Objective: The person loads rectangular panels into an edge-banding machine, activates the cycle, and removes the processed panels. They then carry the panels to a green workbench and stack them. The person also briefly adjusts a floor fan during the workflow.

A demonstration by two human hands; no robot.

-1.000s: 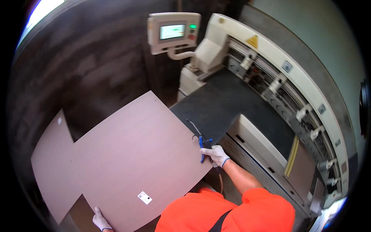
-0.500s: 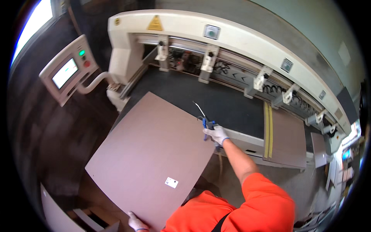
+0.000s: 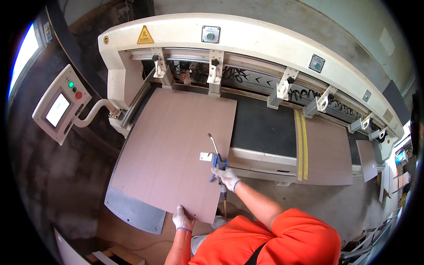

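A large mauve-brown panel (image 3: 172, 141) lies on the dark bed of a machine, its far edge close to the clamps and its near end overhanging toward me. My left hand (image 3: 182, 220), in a white glove, grips the panel's near edge. A blue and black air blow gun (image 3: 219, 162) with a bent metal nozzle is in my gloved right hand (image 3: 226, 178), held over the panel's right side. Its hose runs down from the handle. Beside the nozzle, a white label (image 3: 206, 156) is stuck on the panel.
A cream machine beam (image 3: 265, 46) with several clamps (image 3: 215, 70) spans the back. At the left a control screen (image 3: 57, 109) stands on a bent arm. Another brown panel (image 3: 327, 152) with yellow stripes lies on the bed to the right. A grey support plate (image 3: 134, 212) juts out near left.
The panel has turned straighter and slid away from me onto the bed, toward the clamps. My left hand came along with it. My right hand brought the blow gun nearer, over the panel.
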